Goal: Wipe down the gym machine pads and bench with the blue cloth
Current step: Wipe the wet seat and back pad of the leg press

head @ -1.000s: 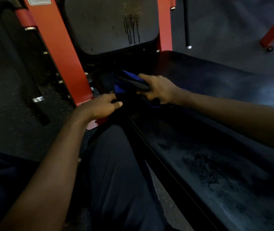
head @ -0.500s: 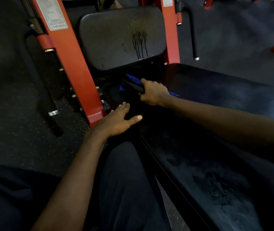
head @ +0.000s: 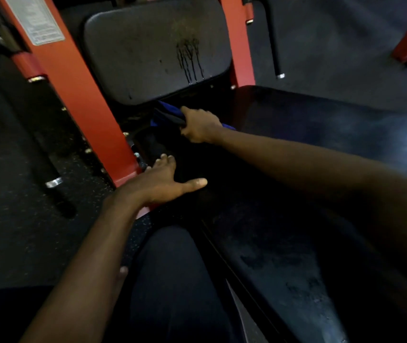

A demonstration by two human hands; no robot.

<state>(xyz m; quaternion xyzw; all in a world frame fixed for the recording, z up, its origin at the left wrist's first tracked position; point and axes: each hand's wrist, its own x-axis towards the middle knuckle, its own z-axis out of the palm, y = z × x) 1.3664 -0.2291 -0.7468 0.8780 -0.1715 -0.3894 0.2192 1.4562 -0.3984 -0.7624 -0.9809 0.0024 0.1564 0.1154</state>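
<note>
The right hand [head: 201,125] is down at the far end of the black padded desk [head: 284,219], in the dark gap just below the upright back pad [head: 148,50]. Its fingers [head: 190,112] are curled tight round the blue cloth [head: 170,112]. The cloth is bunched up and pokes out to the left of the knuckles, with a small blue corner showing on the wrist side too (its underside is lost in shadow, so I cannot tell what it presses on). The left hand [head: 160,184] lies nearer, at the desk's left edge beside the foot of the red frame post [head: 83,95]. Its fingers [head: 166,160] are straight and spread, thumb stuck out to the right, holding nothing. The back pad looks grey and dusty and carries dark drip streaks [head: 188,60] near its lower right. A pale label [head: 36,18] is stuck high on the post. A leg [head: 172,280] in dark trousers sits alongside the desk, above the speckled black floor [head: 11,219].
</note>
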